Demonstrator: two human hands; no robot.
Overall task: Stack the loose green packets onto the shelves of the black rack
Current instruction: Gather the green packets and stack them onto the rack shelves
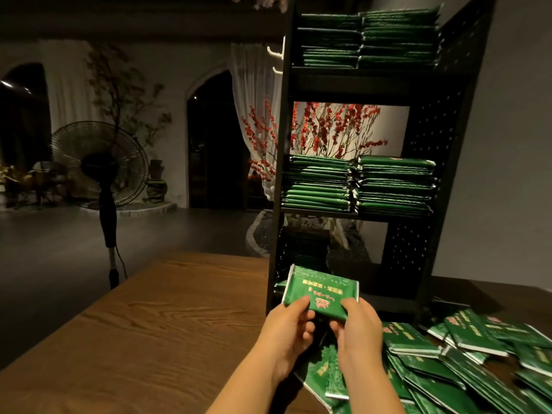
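You are holding one green packet (321,294) in front of the bottom shelf of the black rack (424,180), both hands working its near edge: your left hand (288,327) is pinching the corner at about seven o'clock of the packet, thumb on top, and your right hand (357,327) is pinching the corner at about five o'clock the same way. The packet is looking light and thin, a flat foil-like sachet with crimped ends, probably slick and a little springy, so it is likely sliding easily against its neighbours. Gripping by the sealed edges, as you are doing, seems the safest hold; squeezing the middle could crease it. At twelve o'clock of the packet a dark stack (304,249) is already sitting on the bottom shelf's left side, with free room to its right. The middle and top shelves are carrying two stacks each. The loose pile (466,357) is lying on the wooden table (134,333) at about four o'clock of your hands, slumped and overlapping.
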